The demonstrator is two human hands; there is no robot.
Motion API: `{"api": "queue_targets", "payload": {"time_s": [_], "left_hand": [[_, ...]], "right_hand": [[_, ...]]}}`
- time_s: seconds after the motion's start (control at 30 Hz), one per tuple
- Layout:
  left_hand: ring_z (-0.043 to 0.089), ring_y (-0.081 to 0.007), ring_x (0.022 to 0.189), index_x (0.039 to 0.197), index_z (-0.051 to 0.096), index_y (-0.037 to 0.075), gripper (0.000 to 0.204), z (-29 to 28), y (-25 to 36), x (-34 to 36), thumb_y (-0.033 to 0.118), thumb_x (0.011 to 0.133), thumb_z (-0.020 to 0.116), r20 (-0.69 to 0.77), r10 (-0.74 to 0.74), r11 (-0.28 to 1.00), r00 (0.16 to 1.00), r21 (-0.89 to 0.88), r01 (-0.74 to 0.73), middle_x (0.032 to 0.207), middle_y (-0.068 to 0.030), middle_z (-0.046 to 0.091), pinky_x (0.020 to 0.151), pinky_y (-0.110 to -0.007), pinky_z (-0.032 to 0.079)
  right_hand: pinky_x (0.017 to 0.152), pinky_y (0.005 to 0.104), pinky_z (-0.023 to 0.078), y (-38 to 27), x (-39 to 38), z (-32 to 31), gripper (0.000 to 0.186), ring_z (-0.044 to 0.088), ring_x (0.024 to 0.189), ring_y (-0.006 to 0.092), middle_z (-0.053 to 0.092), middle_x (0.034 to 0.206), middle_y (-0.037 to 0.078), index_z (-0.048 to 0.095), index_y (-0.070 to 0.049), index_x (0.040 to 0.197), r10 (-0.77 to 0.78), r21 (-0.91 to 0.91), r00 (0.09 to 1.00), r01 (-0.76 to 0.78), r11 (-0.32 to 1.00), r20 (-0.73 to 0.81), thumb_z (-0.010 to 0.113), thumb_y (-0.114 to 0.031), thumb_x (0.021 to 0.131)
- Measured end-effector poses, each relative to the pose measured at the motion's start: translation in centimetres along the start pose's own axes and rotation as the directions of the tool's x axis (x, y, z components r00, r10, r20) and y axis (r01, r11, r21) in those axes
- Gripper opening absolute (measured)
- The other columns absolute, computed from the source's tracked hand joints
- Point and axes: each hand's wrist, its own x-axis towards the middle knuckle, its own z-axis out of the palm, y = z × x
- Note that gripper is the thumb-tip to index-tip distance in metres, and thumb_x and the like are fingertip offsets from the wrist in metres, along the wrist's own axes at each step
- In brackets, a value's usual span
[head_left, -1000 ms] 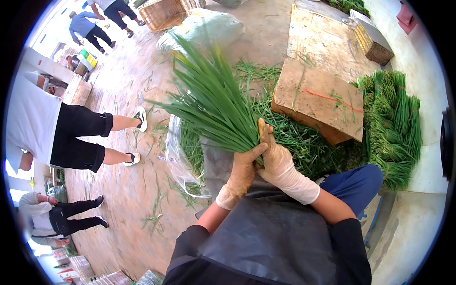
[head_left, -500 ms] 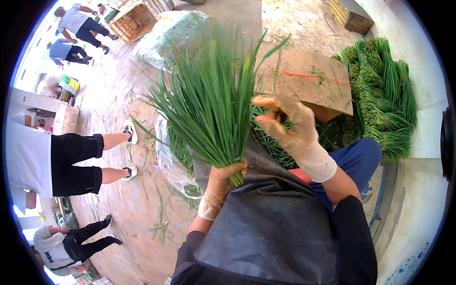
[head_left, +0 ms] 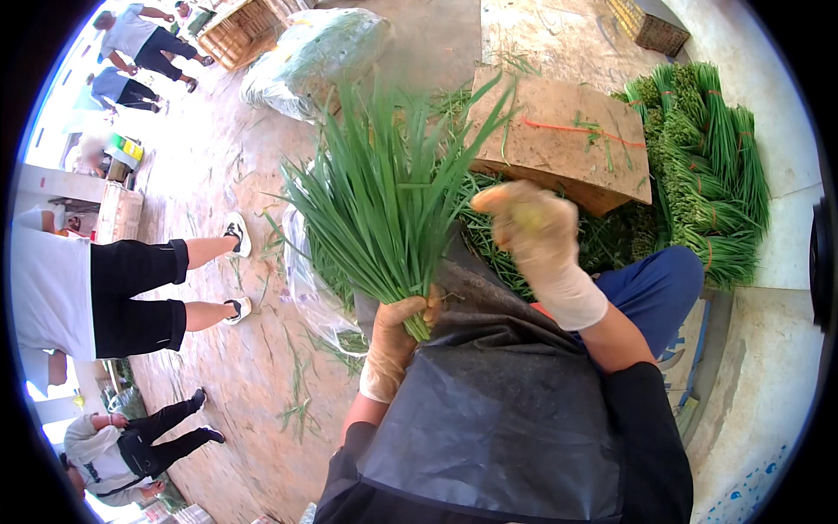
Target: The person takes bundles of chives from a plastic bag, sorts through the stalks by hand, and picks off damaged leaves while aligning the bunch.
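My left hand [head_left: 397,327], in a pale glove, is closed around the base of a bunch of long green leaves, which look like garlic chives [head_left: 380,196]. The leaves fan out upward and away from me, with the cut ends poking out below my fist. To the right of the bunch and apart from it, my right hand [head_left: 528,218] hangs in the air in a stained glove. Motion smears its fingers, so whether they hold anything does not show. More loose leaves [head_left: 502,249] lie beyond my dark apron [head_left: 489,428], partly under my hands.
A wooden board [head_left: 563,131] with a red-orange strip and leaf scraps stands ahead. Tied green bundles [head_left: 707,175] are stacked at right by the wall. A plastic-wrapped bale [head_left: 319,61] and wicker basket [head_left: 240,39] sit far left. People stand at left, one nearby in black shorts [head_left: 135,301].
The bunch has come slightly down and left with my left hand still around it. My right hand has turned, its curved, parted fingers now blurred.
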Motion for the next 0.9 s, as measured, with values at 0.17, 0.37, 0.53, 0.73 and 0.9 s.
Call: {"api": "queue_targets", "payload": {"time_s": [0.17,0.37,0.53,0.73,0.9], "left_hand": [[0.049,-0.0160,0.057,0.090,0.057,-0.003,0.027,-2.8,0.1,-0.2,0.014,0.071,0.065,0.064,-0.041,0.999,0.997,0.004,0.041,0.072,-0.0094,0.056,0.053,-0.027,0.040],[0.052,-0.0161,0.054,0.090,0.058,-0.003,0.037,-1.8,1.2,-1.5,0.016,0.062,0.072,-0.028,-0.037,0.985,0.999,0.167,0.041,0.072,-0.0111,0.058,0.049,-0.027,0.041],[0.054,-0.0164,0.057,0.093,0.060,-0.003,0.036,-1.2,1.9,-2.0,0.013,0.062,0.072,-0.057,-0.090,0.942,0.994,0.318,0.104,0.074,-0.0098,0.060,0.051,-0.027,0.042],[0.056,-0.0158,0.062,0.092,0.063,-0.001,0.030,-2.3,2.2,-3.3,0.009,0.065,0.070,-0.065,-0.113,0.925,0.991,0.356,0.129,0.075,-0.0073,0.062,0.056,-0.026,0.043],[0.057,-0.0148,0.067,0.096,0.064,-0.001,0.030,-4.7,1.9,-3.4,0.005,0.069,0.074,-0.140,-0.101,0.870,0.985,0.468,0.155,0.080,-0.0063,0.063,0.060,-0.027,0.046]], "right_hand": [[0.054,0.0255,0.047,2.4,0.0,-6.5,0.033,0.058,0.061,0.0140,0.065,0.087,0.011,0.061,0.001,0.113,0.282,-0.372,0.920,-0.169,0.913,0.274,0.063,-0.018,0.086],[0.088,0.0421,0.047,-3.9,3.6,-3.9,0.048,0.058,0.104,0.0276,0.061,0.112,0.012,0.058,-0.008,0.124,0.438,-0.361,0.892,-0.375,0.854,0.110,0.070,-0.023,0.080],[0.086,0.0403,0.046,-1.5,7.0,-0.9,0.028,0.060,0.095,0.0266,0.064,0.095,0.008,0.065,-0.010,0.101,-0.258,-0.655,0.803,0.590,0.473,0.537,0.067,-0.031,0.082],[0.079,0.0358,0.049,-1.2,4.8,-2.5,0.010,0.064,0.086,0.0259,0.069,0.088,0.008,0.070,-0.006,0.088,-0.076,-0.025,0.785,0.116,0.993,0.614,0.068,-0.011,0.080],[0.072,0.0360,0.051,2.3,3.4,-6.4,0.012,0.063,0.084,0.0312,0.065,0.093,0.012,0.070,-0.007,0.093,0.085,-0.668,0.844,0.353,0.655,0.530,0.066,-0.012,0.082]]}}
